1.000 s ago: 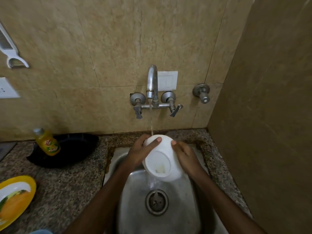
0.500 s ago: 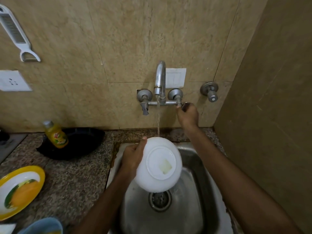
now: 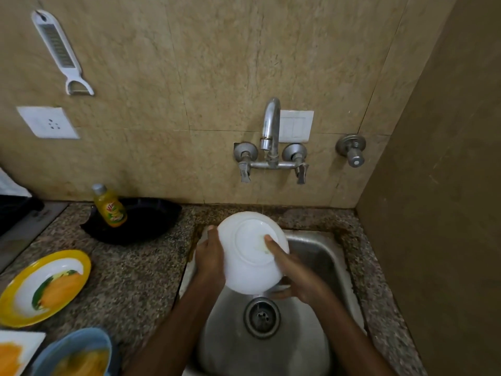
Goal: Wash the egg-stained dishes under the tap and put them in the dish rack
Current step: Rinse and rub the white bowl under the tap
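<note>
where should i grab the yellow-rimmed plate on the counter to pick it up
Take the yellow-rimmed plate by its raised rim on the sink-facing edge, coming from the right with a thumb on top. It lies flat on the counter, and its centre is egg-smeared.

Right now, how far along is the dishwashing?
Early. Done: nothing racked that the view shows; no dish rack is in sight. In hand: the white bowl is held upside down over the sink by the left hand and right hand, no water falling from the tap. Left: the yellow plate, blue bowl and white plate sit stained on the counter.
</note>
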